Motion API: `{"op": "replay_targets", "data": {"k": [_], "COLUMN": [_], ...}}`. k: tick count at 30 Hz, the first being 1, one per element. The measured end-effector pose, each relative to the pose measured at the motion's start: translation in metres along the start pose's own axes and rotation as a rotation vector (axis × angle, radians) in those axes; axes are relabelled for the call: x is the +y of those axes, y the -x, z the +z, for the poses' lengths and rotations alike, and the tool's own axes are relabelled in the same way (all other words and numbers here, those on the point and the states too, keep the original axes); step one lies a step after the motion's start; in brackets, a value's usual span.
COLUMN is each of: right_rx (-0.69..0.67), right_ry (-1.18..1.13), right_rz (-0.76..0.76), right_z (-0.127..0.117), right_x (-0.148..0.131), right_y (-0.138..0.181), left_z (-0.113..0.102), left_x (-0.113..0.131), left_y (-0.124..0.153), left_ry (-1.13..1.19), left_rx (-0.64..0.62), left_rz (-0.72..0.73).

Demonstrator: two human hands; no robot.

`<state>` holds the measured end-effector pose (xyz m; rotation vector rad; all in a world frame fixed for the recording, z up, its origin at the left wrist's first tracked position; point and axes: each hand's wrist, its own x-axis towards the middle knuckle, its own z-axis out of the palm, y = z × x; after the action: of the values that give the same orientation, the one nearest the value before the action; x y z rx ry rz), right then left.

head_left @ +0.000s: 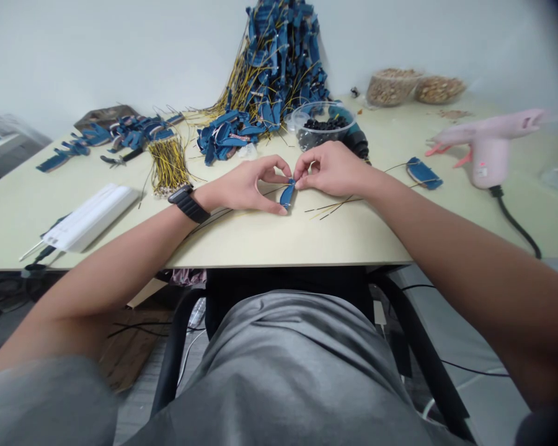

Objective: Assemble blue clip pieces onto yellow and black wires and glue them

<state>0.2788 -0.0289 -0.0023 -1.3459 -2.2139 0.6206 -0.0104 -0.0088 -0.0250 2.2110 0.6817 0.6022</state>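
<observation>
A small curved blue piece with thin wires (287, 196) is held just above the table at the front middle. My left hand (248, 184) spans it, with the thumb at its lower end and the index finger near its top. The thumb and index finger of my right hand (333, 170) are pinched together at the piece's upper end; what exactly lies between those fingertips is too small to make out. Under my right wrist lie a few loose black and yellow wires (332, 207). Another blue piece with wires (424, 173) rests to the right.
Behind my hands rises a tall heap of wired blue pieces (283, 56). A clear tub of small black parts (302, 137) stands before it. A bundle of yellow and black wires (167, 164) and a white box (93, 217) lie left. On the right is a pink glue gun (490, 148).
</observation>
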Motion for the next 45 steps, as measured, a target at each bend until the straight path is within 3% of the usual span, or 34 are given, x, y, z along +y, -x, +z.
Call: {"op": "replay_targets", "data": {"k": [45], "right_rx": [-0.017], "right_ry": [-0.017], "right_rz": [0.019], "right_z": [-0.0027], "right_x": [-0.0004], "right_y": [0.0015], "left_z": [-0.0016], "left_x": [0.0094], "left_y": [0.0001], "left_ry": [-0.047], "left_rx": [-0.011], "left_rz": [-0.029]}}
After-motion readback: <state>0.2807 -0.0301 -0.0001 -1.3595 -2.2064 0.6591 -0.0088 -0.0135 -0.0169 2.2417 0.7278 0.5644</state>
